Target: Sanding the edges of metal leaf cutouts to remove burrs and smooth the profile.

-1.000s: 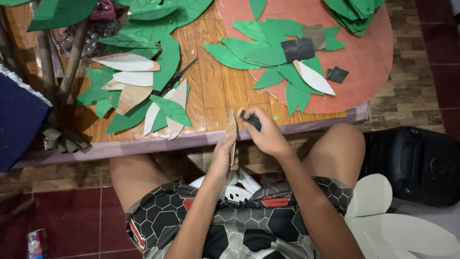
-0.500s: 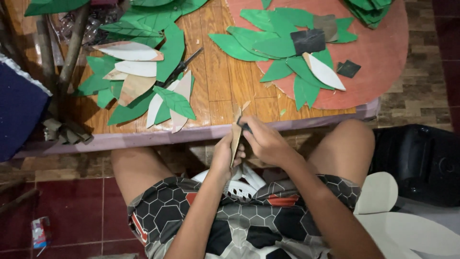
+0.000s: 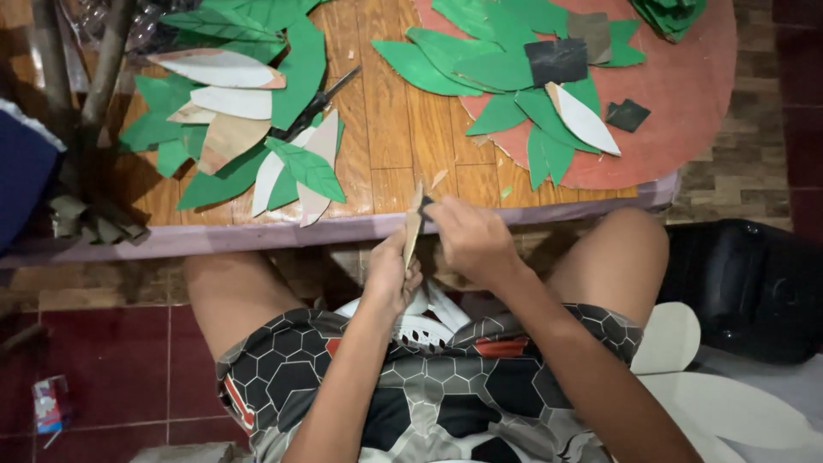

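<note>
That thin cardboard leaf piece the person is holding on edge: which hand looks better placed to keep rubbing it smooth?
Probably the right hand: it pinches a small dark piece against the upper edge of the cardboard leaf piece. The left hand grips the leaf lower down, steadying it over the lap.

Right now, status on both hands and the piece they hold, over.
Left hand grips thin tan leaf-shaped cardboard piece, edge-on. Right hand presses small dark sanding scrap against its top. Wooden table edge close ahead; nothing blocking.

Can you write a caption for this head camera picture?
Left hand holds a cardboard leaf edge-up; right hand rubs it with a dark piece.
</note>
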